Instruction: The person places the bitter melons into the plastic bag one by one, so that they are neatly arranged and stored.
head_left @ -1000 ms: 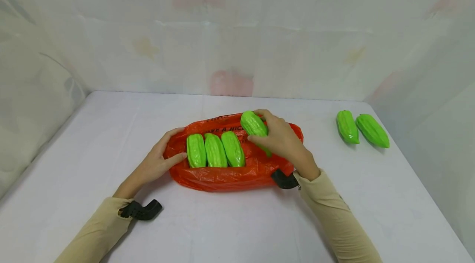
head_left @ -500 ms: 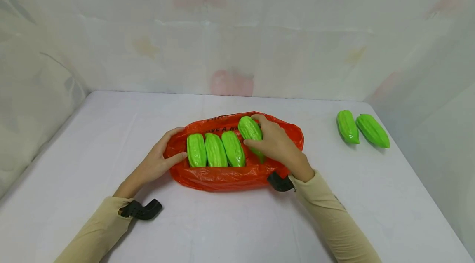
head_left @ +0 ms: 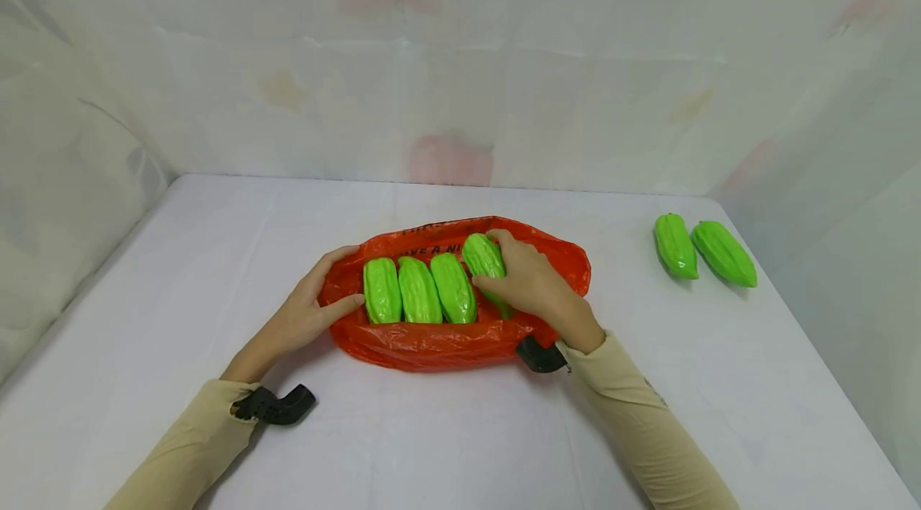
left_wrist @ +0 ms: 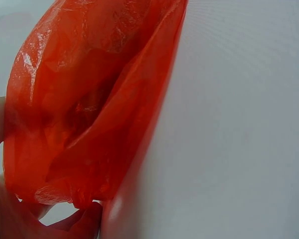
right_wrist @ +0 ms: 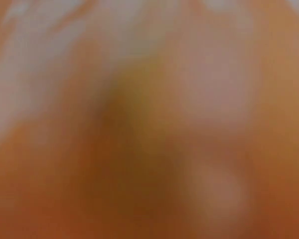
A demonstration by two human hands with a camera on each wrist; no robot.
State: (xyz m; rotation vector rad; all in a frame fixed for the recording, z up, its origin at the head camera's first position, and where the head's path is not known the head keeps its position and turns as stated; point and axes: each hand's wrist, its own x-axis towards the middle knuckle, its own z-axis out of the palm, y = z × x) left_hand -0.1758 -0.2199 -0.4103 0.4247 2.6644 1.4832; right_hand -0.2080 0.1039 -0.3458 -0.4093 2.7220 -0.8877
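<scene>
An opened red plastic bag (head_left: 432,346) with black lettering lies mid-table. Three ribbed green fruits stand side by side in it: a left one (head_left: 382,291), a middle one (head_left: 420,291) and a right one (head_left: 454,288). The right hand (head_left: 534,278) grips a fourth green fruit (head_left: 484,256) inside the bag, just right of the others. The left hand (head_left: 302,318) holds the bag's left end, thumb over the rim. In the left wrist view, its fingers are around the red plastic (left_wrist: 79,124). The right wrist view is too blurred to tell.
Two more green fruits lie at the table's back right, one (head_left: 675,247) beside the other (head_left: 723,254). A patterned cloth (head_left: 403,94) hangs behind the white table (head_left: 432,446). Black wrist devices sit under both sleeves.
The right hand has moved a little left and toward the person, lowering its fruit beside the three others in the bag. The left hand has stayed at the bag's left end.
</scene>
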